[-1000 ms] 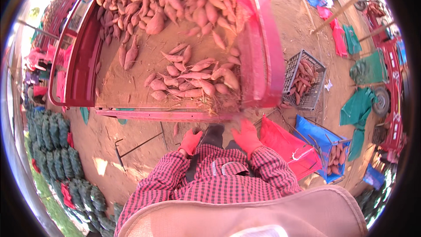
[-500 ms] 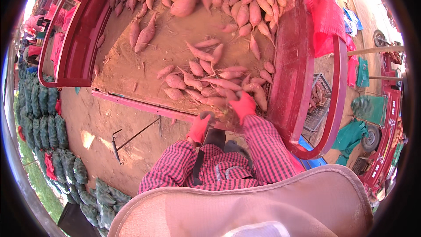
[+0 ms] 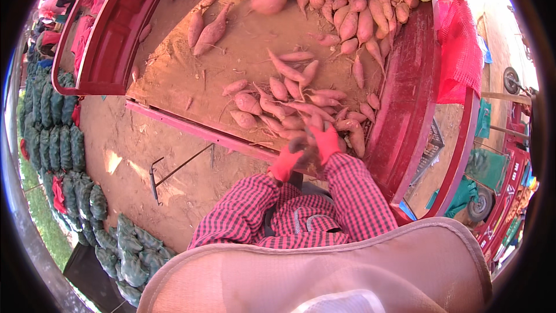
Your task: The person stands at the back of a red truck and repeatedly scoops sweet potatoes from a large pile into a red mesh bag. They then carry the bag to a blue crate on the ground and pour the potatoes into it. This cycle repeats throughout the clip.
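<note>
A loose cluster of pinkish-red sweet potatoes [image 3: 272,104] lies at the near right of a red-sided cargo bed [image 3: 179,87]. My right hand [image 3: 325,141], in a red glove, reaches in at the cluster's near edge beside a sweet potato. Its fingers are smeared, so whether it grips anything does not show. My left hand [image 3: 285,161], in a red glove with dark fingers, is just left of it over the bed's near edge. Its fingers are apart, with nothing plainly held. The space between both hands is blurred.
A large heap of sweet potatoes [image 3: 347,0] fills the far side. Red metal walls [image 3: 405,110] flank the bed. Red mesh [image 3: 457,52] hangs on the right, near a crate [image 3: 428,153]. Filled green net sacks [image 3: 61,148] stand on the ground at left.
The view has shifted, so the bed appears farther right. My left hand has lifted from the near edge toward the sweet potatoes and closer to my right hand, which stays by the cluster.
</note>
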`<action>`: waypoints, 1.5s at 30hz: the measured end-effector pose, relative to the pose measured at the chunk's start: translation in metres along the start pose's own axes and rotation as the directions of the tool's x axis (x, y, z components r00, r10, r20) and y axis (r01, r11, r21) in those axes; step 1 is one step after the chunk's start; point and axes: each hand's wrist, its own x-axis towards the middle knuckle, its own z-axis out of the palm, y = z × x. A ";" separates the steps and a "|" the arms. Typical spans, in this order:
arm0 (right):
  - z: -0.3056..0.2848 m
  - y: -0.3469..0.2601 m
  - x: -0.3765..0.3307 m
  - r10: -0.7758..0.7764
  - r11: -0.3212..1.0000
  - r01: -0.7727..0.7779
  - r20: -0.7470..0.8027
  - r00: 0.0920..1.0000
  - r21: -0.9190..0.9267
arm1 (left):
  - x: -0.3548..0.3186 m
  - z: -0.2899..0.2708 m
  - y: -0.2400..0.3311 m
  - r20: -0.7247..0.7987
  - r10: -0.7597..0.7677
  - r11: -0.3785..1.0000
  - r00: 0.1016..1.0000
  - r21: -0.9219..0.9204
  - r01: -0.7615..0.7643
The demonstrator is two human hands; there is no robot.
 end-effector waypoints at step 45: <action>-0.107 -0.012 0.029 0.287 0.773 0.086 -0.467 0.836 0.629 | -0.091 0.135 0.152 0.404 -0.318 0.656 0.858 0.747 -0.109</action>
